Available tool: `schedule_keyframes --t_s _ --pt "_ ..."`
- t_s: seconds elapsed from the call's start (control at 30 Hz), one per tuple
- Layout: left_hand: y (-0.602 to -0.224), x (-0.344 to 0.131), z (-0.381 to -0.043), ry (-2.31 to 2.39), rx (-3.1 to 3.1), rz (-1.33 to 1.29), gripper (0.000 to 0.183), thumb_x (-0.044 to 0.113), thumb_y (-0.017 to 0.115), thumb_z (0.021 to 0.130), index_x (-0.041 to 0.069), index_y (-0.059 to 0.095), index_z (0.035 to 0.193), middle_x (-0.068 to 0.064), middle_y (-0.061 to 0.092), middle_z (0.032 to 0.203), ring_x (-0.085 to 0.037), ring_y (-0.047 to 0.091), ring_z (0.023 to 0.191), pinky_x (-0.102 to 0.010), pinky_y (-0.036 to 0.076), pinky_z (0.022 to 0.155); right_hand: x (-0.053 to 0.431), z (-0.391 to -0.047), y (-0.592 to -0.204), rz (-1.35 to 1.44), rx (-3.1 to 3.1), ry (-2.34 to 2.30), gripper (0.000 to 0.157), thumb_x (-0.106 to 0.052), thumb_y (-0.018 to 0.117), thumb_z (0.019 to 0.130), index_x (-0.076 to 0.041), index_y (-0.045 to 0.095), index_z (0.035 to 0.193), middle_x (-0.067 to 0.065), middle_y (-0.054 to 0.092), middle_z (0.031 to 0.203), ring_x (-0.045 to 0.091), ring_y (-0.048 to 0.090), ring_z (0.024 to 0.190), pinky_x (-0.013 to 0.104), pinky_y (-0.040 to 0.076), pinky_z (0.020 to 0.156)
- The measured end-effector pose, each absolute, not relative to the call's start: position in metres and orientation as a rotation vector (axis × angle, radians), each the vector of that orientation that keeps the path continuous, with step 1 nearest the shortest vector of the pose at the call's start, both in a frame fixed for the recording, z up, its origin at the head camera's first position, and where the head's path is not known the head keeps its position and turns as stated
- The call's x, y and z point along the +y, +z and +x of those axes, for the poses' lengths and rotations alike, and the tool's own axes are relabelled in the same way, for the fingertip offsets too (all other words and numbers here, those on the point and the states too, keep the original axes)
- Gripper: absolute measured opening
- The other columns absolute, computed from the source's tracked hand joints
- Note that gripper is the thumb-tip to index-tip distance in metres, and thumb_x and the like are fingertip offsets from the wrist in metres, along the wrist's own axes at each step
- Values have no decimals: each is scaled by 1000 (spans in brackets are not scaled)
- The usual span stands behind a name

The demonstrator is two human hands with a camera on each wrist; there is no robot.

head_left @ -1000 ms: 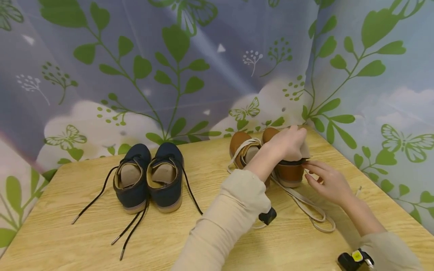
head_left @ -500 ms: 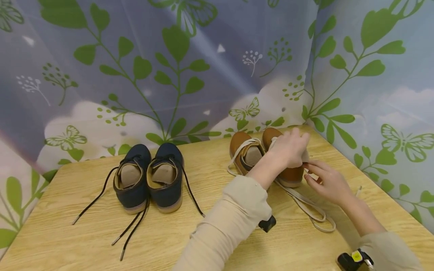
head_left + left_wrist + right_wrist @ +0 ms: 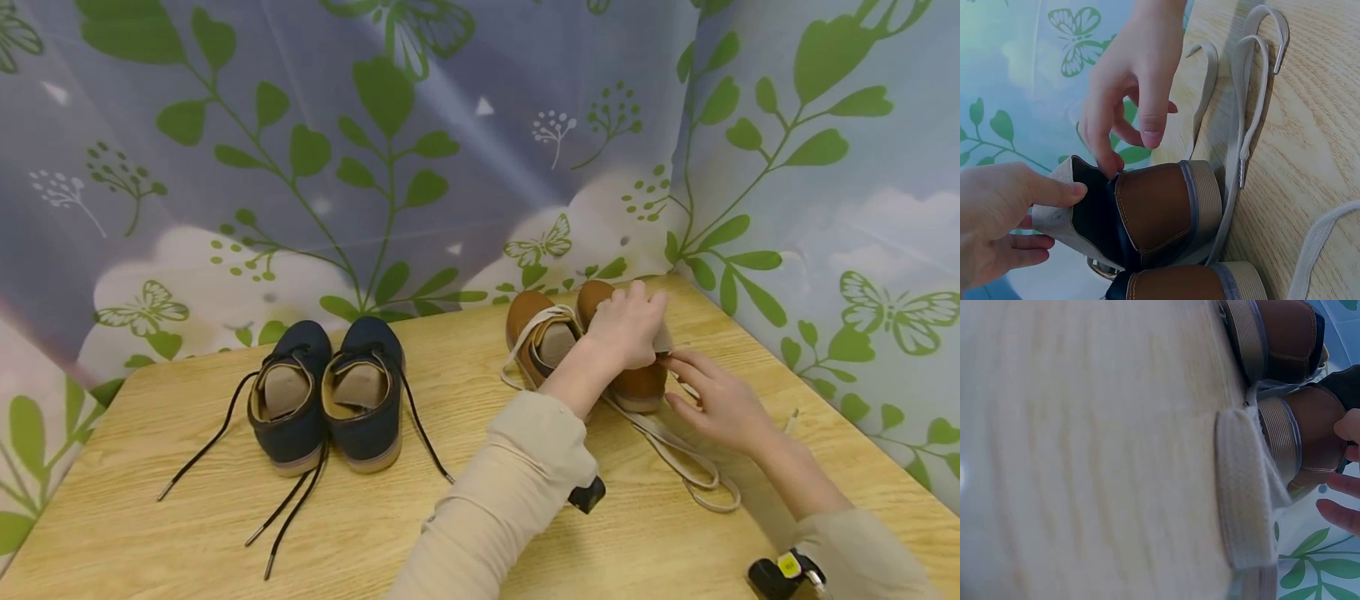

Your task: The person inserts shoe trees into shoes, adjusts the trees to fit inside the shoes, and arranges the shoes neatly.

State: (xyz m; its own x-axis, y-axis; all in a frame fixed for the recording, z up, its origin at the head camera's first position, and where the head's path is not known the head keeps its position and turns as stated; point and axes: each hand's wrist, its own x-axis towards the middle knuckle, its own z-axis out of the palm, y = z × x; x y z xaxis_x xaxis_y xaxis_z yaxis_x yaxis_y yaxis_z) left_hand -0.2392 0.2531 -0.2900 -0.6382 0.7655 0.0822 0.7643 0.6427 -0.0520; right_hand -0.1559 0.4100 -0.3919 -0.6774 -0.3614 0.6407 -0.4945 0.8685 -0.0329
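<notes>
A brown leather shoe stands heel-forward at the right, with its mate close beside it. My left hand is over its opening. In the left wrist view, the left thumb and fingers pinch a beige insole-like piece, dark on its other side, which stands up out of the shoe. My right hand is at the heel from the right; an index fingertip touches the heel rim, and the thumb stays apart from it. In the right wrist view, the right hand's fingers show beside the brown heel.
Dark blue shoes with black laces stand as a pair on the left of the wooden table. Loose beige laces trail behind the brown shoes. A leaf-patterned backdrop rises along the back and right edges.
My left hand has shifted slightly over the shoe and now hides more of the dark collar and the beige piece. The right hand stays at the heel, nearly unmoved.
</notes>
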Motion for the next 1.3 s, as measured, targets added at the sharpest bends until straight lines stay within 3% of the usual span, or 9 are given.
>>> schedule_keyframes --t_s 0.17,0.33,0.7,1.3 --pt "-290 253 -240 40 -2748 -1287 43 34 63 86 22 41 121 -1 41 117 -17 47 99 -27 43 80 411 -155 -388 612 -2449 227 46 -39 44 97 1 56 117 16 53 116 35 56 96 48 49 64" --pt "-291 253 -240 24 -2748 -1295 44 34 63 86 22 41 122 -1 41 118 -17 48 100 -27 43 81 412 -154 -386 629 -2478 197 45 -36 46 97 2 54 119 19 53 117 38 53 101 52 46 74" --pt "-292 249 -242 11 -2768 -1297 52 33 63 86 23 37 130 -2 39 123 -18 47 103 -27 42 83 412 -152 -379 563 -2588 129 42 -21 64 87 3 56 120 20 54 118 40 54 103 53 48 72" --pt "-301 252 -235 138 -2686 -1239 44 39 61 86 23 40 122 -1 40 120 -18 48 102 -32 41 86 413 -155 -381 561 -2561 200 38 -16 68 81 1 58 113 17 55 114 36 58 95 49 49 66"
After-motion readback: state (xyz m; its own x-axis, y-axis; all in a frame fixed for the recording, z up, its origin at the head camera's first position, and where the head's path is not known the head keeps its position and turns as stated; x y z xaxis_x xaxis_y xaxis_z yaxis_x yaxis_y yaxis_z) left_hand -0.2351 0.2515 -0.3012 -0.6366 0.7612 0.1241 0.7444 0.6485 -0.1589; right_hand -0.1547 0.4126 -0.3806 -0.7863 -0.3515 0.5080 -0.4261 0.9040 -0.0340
